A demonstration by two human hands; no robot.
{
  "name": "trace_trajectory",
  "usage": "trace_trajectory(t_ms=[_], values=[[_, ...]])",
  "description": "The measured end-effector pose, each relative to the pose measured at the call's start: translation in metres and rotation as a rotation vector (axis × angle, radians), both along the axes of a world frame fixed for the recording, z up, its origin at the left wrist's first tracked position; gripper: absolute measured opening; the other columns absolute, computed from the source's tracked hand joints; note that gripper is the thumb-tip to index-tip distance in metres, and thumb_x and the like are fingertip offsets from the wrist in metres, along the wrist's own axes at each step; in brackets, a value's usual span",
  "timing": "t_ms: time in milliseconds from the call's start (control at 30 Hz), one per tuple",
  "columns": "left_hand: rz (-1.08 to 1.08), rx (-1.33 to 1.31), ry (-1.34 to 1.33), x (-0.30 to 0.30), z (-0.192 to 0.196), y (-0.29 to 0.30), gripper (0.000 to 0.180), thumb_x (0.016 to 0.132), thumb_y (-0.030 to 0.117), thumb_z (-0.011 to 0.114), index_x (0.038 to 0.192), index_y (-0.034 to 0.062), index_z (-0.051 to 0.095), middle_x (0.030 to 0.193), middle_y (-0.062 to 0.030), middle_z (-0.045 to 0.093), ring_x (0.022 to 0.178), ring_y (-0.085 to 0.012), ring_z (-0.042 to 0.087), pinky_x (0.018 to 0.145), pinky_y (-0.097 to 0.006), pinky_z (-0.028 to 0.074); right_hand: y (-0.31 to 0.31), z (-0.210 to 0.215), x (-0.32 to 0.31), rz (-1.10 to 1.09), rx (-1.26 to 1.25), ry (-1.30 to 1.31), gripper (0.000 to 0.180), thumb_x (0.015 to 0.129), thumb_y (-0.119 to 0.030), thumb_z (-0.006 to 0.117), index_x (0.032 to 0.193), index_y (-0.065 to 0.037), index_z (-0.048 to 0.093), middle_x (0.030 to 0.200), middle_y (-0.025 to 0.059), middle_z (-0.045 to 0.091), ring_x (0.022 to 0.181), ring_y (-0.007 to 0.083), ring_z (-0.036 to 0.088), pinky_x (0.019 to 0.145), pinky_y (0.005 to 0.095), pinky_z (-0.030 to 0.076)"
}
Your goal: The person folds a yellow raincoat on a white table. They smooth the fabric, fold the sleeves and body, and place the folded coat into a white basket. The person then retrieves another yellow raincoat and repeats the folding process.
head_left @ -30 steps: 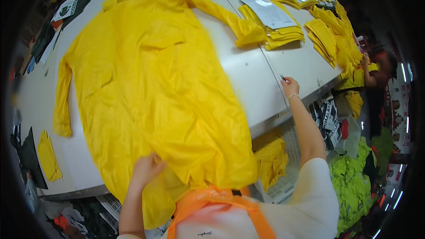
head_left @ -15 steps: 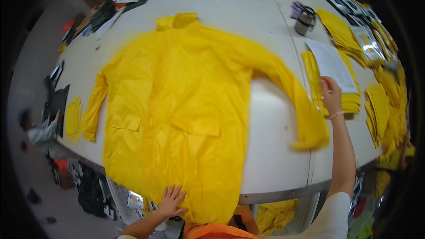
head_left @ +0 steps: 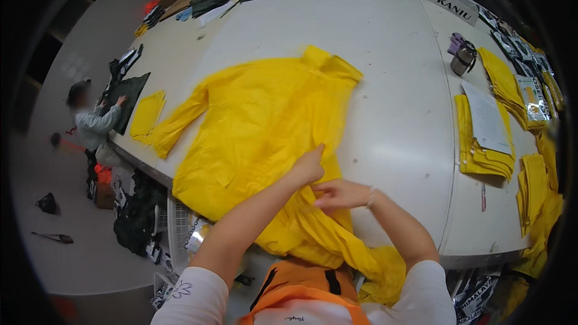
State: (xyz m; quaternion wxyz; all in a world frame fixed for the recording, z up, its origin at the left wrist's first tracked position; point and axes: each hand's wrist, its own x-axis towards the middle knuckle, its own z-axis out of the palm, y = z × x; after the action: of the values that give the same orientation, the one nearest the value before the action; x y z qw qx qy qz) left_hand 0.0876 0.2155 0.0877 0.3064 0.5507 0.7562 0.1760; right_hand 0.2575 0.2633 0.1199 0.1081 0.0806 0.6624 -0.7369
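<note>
A yellow raincoat (head_left: 253,138) lies on the white table, its collar at the far end and its hem over the near edge. Its right side is folded inward, with the sleeve (head_left: 355,244) running down toward my body and hanging over the edge. My left hand (head_left: 309,167) is closed on the cloth near the fold, its fingers partly hidden. Just right of it, my right hand (head_left: 342,194) rests at the folded part, fingers stretched leftward. The other sleeve (head_left: 183,117) lies spread to the left.
At right, a paper sheet (head_left: 486,123) tops a folded yellow stack (head_left: 469,156), near a metal bottle (head_left: 463,58) and more yellow garments (head_left: 530,189). A folded yellow piece (head_left: 147,114) lies left. Beyond it, a person (head_left: 96,120) handles dark cloth (head_left: 129,99).
The raincoat's right side and sleeve have been folded inward. My right hand has moved from the paper-topped stack to the fold, and my left hand from the hem up to the middle.
</note>
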Motion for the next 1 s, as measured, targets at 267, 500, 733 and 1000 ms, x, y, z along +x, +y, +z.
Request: trace_trajectory(t_ms=[267, 500, 733, 1000], values=[[-0.574, 0.26, -0.688, -0.006, 0.224, -0.188, 0.033, 0.073, 0.007, 0.049, 0.105, 0.0017, 0.057, 0.071, -0.0115, 0.061, 0.058, -0.0229, 0.057, 0.054, -0.03, 0.045, -0.065, -0.155, -0.011, -0.967, 0.205, -0.252, 0.028, 0.094, -0.023, 0.044, 0.091, 0.001, 0.056, 0.076, 0.0118, 0.062, 0.066, 0.0204, 0.061, 0.053, 0.0305, 0.047], [-0.984, 0.465, -0.954, -0.061, 0.285, -0.329, 0.05, 0.072, 0.031, 0.069, 0.109, -0.0008, 0.056, 0.082, -0.0101, 0.065, 0.066, -0.0273, 0.063, 0.056, -0.03, 0.049, -0.265, -0.13, 0.145, -1.322, 0.384, -0.578, 0.027, 0.093, -0.024, 0.046, 0.096, 0.002, 0.054, 0.082, 0.014, 0.061, 0.071, 0.0229, 0.061, 0.058, 0.032, 0.048], [-1.205, 0.787, -0.532, -0.036, 0.273, -0.343, 0.052, 0.071, 0.014, 0.062, 0.112, -0.0085, 0.04, 0.06, -0.0133, 0.051, 0.049, -0.0289, 0.053, 0.04, -0.037, 0.039, -0.475, 0.042, 0.325, -1.953, 0.652, -1.002, 0.028, 0.091, -0.024, 0.048, 0.1, 0.002, 0.052, 0.088, 0.0162, 0.06, 0.077, 0.0254, 0.06, 0.063, 0.0336, 0.048], [-0.557, 1.195, -0.321, -0.088, 0.245, -0.328, 0.028, 0.062, 0.005, 0.065, 0.09, 0.0042, 0.058, 0.084, -0.0129, 0.059, 0.063, -0.0219, 0.059, 0.049, -0.026, 0.048, -0.369, 0.24, 0.32, -2.101, 1.313, -0.781, 0.03, 0.09, -0.024, 0.05, 0.105, 0.002, 0.049, 0.094, 0.0188, 0.059, 0.083, 0.0283, 0.06, 0.069, 0.0354, 0.048]])
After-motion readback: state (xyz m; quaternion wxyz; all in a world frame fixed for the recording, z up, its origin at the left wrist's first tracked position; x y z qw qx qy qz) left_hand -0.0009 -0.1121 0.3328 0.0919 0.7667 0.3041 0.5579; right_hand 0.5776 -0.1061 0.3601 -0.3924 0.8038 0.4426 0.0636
